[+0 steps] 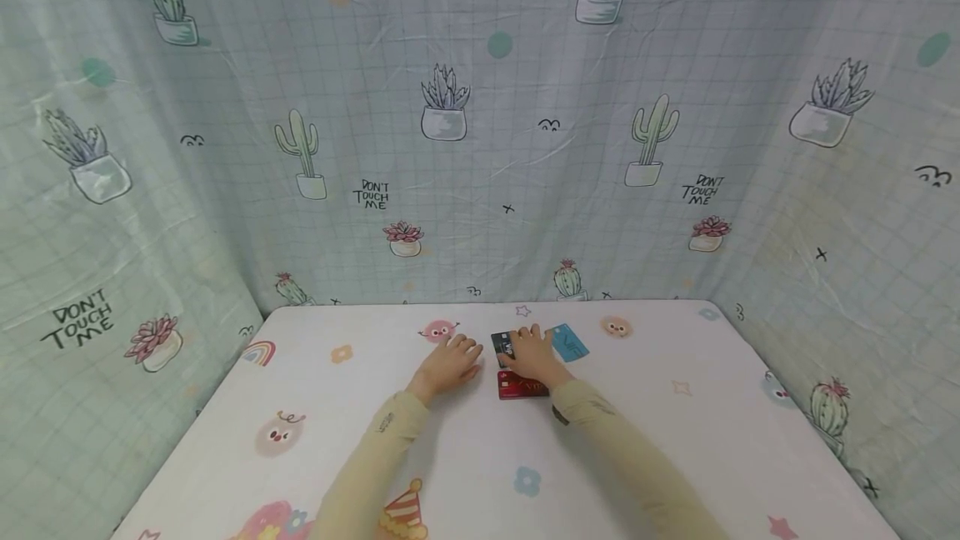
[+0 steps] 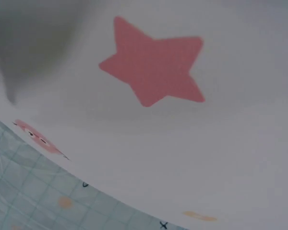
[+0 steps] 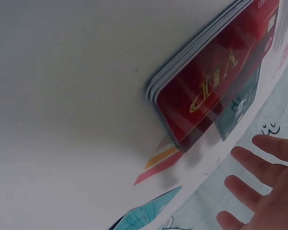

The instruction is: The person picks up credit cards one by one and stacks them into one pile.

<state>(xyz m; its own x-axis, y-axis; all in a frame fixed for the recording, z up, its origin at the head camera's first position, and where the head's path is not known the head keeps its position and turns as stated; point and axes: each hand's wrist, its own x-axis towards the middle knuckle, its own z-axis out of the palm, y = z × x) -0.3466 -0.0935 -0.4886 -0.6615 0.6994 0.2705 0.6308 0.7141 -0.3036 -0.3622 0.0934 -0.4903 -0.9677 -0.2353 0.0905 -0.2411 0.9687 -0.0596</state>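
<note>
In the head view, a stack of red VIP cards [image 1: 517, 385] lies nearest the person. Just beyond it is a black VIP card [image 1: 501, 343], partly covered by my right hand [image 1: 531, 354]. Blue VIP cards [image 1: 570, 343] lie tilted to the right of that hand. The right wrist view shows several layers in the red stack [image 3: 206, 81], and the right hand [image 3: 269, 191] has its fingers spread, with no card seen between them. To the left of the cards, my left hand [image 1: 446, 367] is low over the table, its fingers loosely bent and holding nothing visible.
The white table [image 1: 480, 457] has printed stars, flowers and faces. Its back edge meets a hanging cloth [image 1: 480, 257] patterned with cacti, which also encloses the left and right sides. A printed pink star [image 2: 153, 67] fills much of the left wrist view.
</note>
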